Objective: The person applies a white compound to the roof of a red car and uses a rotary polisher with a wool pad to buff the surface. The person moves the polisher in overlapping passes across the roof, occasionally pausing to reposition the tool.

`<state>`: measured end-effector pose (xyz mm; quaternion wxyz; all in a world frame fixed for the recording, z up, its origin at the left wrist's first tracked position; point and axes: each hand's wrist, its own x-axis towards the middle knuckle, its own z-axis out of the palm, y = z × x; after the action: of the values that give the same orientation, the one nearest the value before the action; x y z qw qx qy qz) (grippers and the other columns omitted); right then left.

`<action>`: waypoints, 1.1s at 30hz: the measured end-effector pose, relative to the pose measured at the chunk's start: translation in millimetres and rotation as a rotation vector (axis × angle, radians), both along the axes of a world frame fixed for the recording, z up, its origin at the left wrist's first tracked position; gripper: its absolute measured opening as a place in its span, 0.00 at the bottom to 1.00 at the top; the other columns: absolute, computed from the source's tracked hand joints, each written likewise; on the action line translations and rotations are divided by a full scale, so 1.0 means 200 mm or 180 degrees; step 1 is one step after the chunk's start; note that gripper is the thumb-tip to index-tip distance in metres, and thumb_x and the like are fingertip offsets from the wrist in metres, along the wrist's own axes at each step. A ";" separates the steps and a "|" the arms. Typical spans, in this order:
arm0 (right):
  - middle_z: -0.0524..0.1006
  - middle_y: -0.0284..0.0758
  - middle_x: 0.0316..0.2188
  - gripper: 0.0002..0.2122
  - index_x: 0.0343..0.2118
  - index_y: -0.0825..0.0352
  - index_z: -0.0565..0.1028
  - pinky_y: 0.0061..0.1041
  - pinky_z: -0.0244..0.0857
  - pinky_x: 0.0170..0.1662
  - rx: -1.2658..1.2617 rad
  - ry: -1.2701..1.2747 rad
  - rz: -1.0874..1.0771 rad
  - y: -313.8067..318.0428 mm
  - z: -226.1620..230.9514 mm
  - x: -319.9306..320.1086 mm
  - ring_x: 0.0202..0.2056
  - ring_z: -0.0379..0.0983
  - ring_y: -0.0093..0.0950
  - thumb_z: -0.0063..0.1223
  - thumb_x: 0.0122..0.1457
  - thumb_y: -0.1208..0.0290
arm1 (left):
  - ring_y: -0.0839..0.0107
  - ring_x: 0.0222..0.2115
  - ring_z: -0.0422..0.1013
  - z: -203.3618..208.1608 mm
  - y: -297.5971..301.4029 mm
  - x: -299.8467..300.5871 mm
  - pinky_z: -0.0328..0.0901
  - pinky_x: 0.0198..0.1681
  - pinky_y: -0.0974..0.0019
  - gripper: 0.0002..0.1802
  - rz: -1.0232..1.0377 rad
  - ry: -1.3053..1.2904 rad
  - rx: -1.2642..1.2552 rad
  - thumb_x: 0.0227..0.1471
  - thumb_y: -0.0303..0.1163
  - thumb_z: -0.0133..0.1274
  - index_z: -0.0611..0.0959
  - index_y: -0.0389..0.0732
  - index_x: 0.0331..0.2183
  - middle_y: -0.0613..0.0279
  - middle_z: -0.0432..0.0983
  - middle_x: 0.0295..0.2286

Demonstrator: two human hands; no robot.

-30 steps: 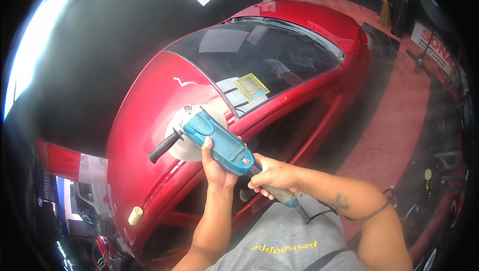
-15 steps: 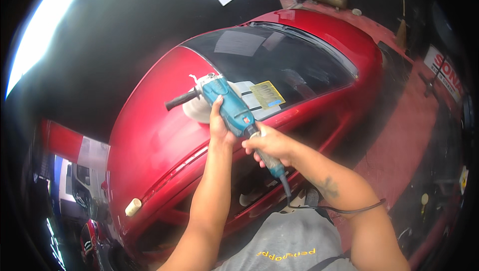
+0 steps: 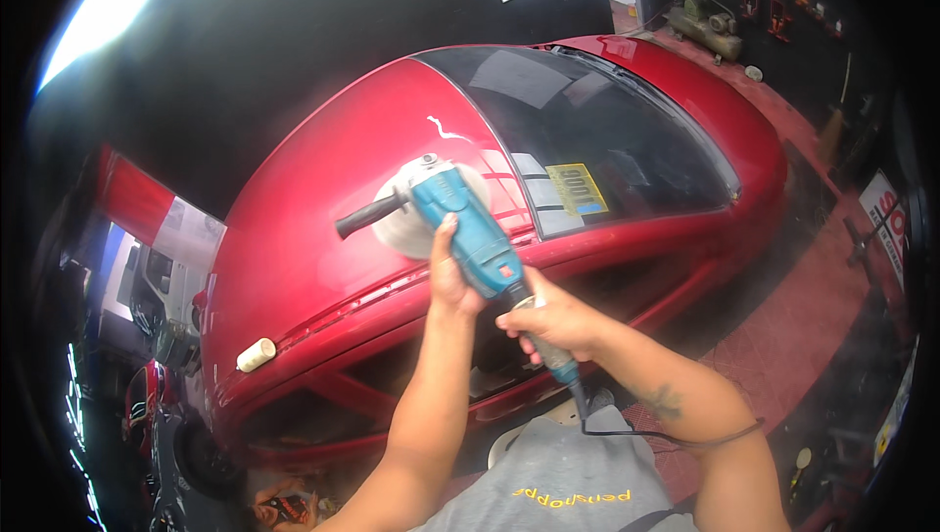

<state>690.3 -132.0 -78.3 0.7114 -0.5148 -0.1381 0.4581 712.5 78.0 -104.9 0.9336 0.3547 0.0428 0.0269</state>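
Observation:
Both my hands hold a teal rotary polisher over the red car roof. My left hand is closed around the front of its body, the thumb along the side. My right hand wraps the rear grip, where the power cord comes out and runs across my right forearm. The black side handle points left, with no hand on it. Under the tool's head, the pale round pad lies on the roof, partly hidden by the tool. A white streak marks the paint just beyond the pad.
A cream bottle lies on the roof's near left edge. Right of the pad is the dark windshield, with a yellow card near its edge. An air compressor stands far right. A dark wall rises behind the car.
The polisher has moved left across the roof, away from the windshield, leaving more of the white streak in sight. My view has shifted too. Both hands keep their hold.

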 end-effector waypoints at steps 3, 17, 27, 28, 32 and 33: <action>0.75 0.35 0.32 0.44 0.75 0.54 0.47 0.29 0.73 0.22 -0.0019 -0.0099 0.0202 0.16 0.00 -0.07 0.22 0.74 0.23 0.65 0.63 0.72 | 0.48 0.44 0.82 -0.01 0.17 -0.14 0.80 0.48 0.43 0.39 0.0199 -0.0092 0.0000 0.62 0.58 0.59 0.75 0.31 0.56 0.45 0.81 0.43; 0.75 0.34 0.28 0.46 0.77 0.62 0.43 0.28 0.69 0.21 -0.0543 -0.0910 0.0870 0.36 0.14 -0.21 0.20 0.72 0.23 0.64 0.65 0.63 | 0.49 0.50 0.79 -0.01 0.34 -0.52 0.77 0.56 0.43 0.41 0.0908 -0.0445 -0.0540 0.64 0.62 0.55 0.76 0.31 0.56 0.46 0.81 0.47; 0.75 0.35 0.27 0.30 0.69 0.53 0.57 0.25 0.70 0.21 -0.0899 0.0169 -0.0228 -0.25 0.05 -0.29 0.21 0.73 0.23 0.51 0.73 0.43 | 0.54 0.51 0.80 -0.09 -0.18 -0.30 0.75 0.59 0.44 0.36 -0.0401 0.0216 -0.0502 0.60 0.49 0.65 0.75 0.37 0.60 0.49 0.81 0.49; 0.76 0.37 0.26 0.29 0.66 0.55 0.61 0.26 0.71 0.22 -0.0918 0.0309 -0.0419 -0.31 0.02 -0.29 0.21 0.76 0.27 0.49 0.73 0.41 | 0.56 0.51 0.79 -0.12 -0.25 -0.26 0.75 0.59 0.45 0.34 -0.0544 0.0283 -0.0563 0.60 0.47 0.65 0.75 0.38 0.59 0.51 0.82 0.49; 0.80 0.44 0.24 0.27 0.58 0.63 0.67 0.30 0.76 0.22 -0.0635 0.0657 -0.0632 -0.44 -0.11 -0.25 0.23 0.82 0.38 0.42 0.74 0.41 | 0.57 0.49 0.80 -0.16 -0.41 -0.18 0.77 0.56 0.46 0.34 -0.0944 0.0334 -0.0923 0.59 0.45 0.65 0.75 0.37 0.59 0.52 0.81 0.46; 0.81 0.45 0.24 0.27 0.59 0.63 0.67 0.30 0.76 0.22 -0.0511 0.0720 -0.0637 -0.44 -0.12 -0.25 0.23 0.82 0.38 0.42 0.74 0.41 | 0.57 0.49 0.79 -0.18 -0.42 -0.18 0.77 0.56 0.46 0.34 -0.0987 0.0312 -0.0929 0.59 0.46 0.65 0.75 0.37 0.59 0.51 0.81 0.46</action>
<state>640.4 -220.2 -102.9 0.7211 -0.5263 0.0318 0.4495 677.0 -5.4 -141.9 0.9648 0.2190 0.0365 -0.1408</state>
